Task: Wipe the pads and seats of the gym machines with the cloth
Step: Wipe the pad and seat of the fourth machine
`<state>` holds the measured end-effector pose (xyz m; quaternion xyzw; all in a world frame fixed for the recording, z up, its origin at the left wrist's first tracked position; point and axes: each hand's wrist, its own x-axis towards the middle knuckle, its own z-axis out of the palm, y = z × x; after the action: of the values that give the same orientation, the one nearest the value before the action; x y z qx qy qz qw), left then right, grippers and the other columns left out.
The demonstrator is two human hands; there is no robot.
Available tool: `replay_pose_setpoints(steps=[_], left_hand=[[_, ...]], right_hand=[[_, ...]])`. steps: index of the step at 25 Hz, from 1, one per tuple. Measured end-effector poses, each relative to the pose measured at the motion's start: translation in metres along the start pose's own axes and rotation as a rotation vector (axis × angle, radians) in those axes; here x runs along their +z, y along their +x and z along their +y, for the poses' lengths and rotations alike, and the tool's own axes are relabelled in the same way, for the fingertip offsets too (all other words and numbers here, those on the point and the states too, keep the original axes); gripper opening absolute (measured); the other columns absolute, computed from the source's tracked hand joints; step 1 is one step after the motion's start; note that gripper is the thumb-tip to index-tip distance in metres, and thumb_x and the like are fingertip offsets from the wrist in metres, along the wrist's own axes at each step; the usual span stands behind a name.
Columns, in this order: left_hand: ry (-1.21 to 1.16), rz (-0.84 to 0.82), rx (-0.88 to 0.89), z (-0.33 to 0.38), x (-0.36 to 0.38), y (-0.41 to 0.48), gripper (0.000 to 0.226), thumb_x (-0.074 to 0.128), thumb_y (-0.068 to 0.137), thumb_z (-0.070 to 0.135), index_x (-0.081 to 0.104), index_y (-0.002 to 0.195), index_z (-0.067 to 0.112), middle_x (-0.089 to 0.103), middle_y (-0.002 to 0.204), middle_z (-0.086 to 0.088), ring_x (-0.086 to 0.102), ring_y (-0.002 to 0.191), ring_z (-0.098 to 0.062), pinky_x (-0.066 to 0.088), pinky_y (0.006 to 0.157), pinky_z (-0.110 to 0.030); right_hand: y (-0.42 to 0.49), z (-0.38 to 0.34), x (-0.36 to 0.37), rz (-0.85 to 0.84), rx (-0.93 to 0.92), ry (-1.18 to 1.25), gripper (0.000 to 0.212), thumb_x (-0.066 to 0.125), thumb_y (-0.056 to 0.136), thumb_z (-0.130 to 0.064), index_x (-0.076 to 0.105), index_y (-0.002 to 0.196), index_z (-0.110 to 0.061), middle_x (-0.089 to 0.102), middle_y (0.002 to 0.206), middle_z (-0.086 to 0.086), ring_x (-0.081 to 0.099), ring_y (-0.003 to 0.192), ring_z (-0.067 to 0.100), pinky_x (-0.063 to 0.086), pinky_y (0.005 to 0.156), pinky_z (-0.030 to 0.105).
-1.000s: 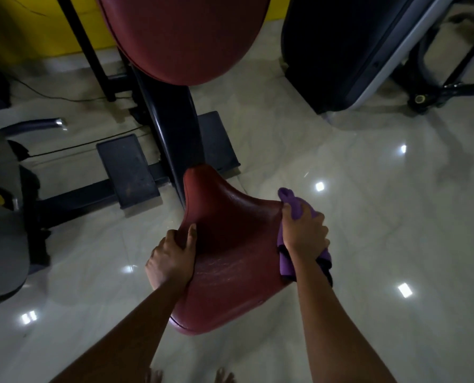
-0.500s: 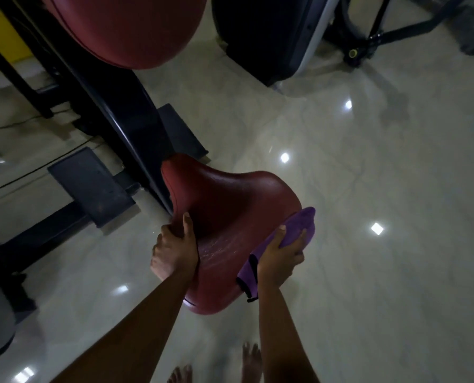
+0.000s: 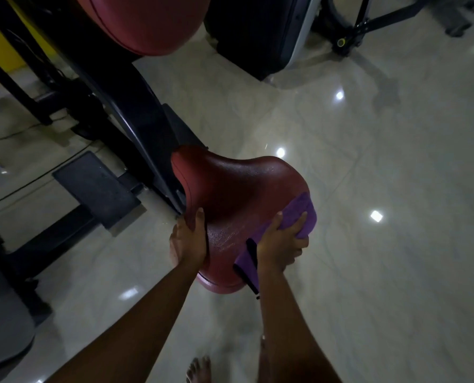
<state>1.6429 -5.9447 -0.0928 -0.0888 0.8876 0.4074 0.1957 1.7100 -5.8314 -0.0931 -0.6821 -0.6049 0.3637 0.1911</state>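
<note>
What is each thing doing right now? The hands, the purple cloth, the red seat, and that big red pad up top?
Left hand: gripping the seat's left edge.
Right hand: pressing the cloth onto the seat.
Purple cloth: draped over the seat's right edge.
Red seat: held, with scuffed marks.
Red pad: untouched.

two hands (image 3: 187, 239), one cloth (image 3: 299, 214), one seat (image 3: 238, 189)

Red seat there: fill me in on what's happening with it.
A person is wiping the red seat of a gym machine. The right hand presses a purple cloth against the seat's right edge, while the left hand grips its left edge to steady it. The red back pad above is untouched at this moment.
</note>
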Motion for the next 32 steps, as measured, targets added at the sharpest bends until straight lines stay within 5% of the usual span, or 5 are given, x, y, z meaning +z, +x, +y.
replay_pose_setpoints(steps=[4,9,13,21,32], left_hand=[[-0.179,0.004,0.077,-0.008,-0.004,-0.006,0.082,0.027,0.079,0.07,0.05,0.132,0.012,0.052,0.134,-0.012,0.047,0.124,-0.031,0.037,0.107,-0.044],[-0.396,0.08,-0.085,-0.029,-0.019,-0.031,0.047,0.034,0.1,0.036,0.038,0.142,0.015,0.038,0.147,-0.006,0.036,0.135,-0.021,0.026,0.106,-0.027],[-0.601,0.102,-0.31,-0.048,-0.034,-0.037,0.051,0.029,0.098,0.046,0.041,0.14,0.018,0.044,0.144,-0.005,0.039,0.133,-0.021,0.03,0.109,-0.036],[-0.81,0.217,-0.512,-0.024,-0.016,-0.03,0.053,0.028,0.096,0.052,0.054,0.124,0.016,0.058,0.125,-0.01,0.052,0.119,-0.029,0.039,0.101,-0.036],[-0.257,0.398,-0.526,0.017,0.014,-0.022,0.057,0.021,0.097,0.05,0.062,0.115,0.015,0.061,0.121,-0.018,0.055,0.111,-0.037,0.042,0.088,-0.041]], right_hand=[[-0.071,0.038,0.002,0.064,-0.377,-0.155,0.057,0.042,0.091,-0.043,0.043,0.138,-0.011,0.03,0.141,0.036,0.046,0.117,0.051,0.043,0.094,0.052],[-0.128,0.064,-0.002,-0.181,-0.927,-0.577,0.052,0.037,0.092,-0.044,0.033,0.142,-0.032,0.025,0.149,0.019,0.029,0.133,0.037,0.024,0.105,0.049],[-0.09,0.051,0.001,-0.247,-1.399,-0.743,0.067,0.053,0.078,-0.048,0.028,0.14,-0.043,0.027,0.148,0.009,0.032,0.129,0.033,0.038,0.1,0.048],[-0.046,-0.045,0.055,-0.698,-1.98,-0.636,0.04,0.041,0.074,-0.05,0.068,0.087,-0.022,0.065,0.105,0.009,0.059,0.096,0.031,0.035,0.088,0.042],[0.004,-0.108,0.084,-0.854,-2.379,-0.575,0.04,0.043,0.074,-0.054,0.068,0.087,-0.025,0.064,0.104,0.006,0.057,0.091,0.026,0.037,0.081,0.039]])
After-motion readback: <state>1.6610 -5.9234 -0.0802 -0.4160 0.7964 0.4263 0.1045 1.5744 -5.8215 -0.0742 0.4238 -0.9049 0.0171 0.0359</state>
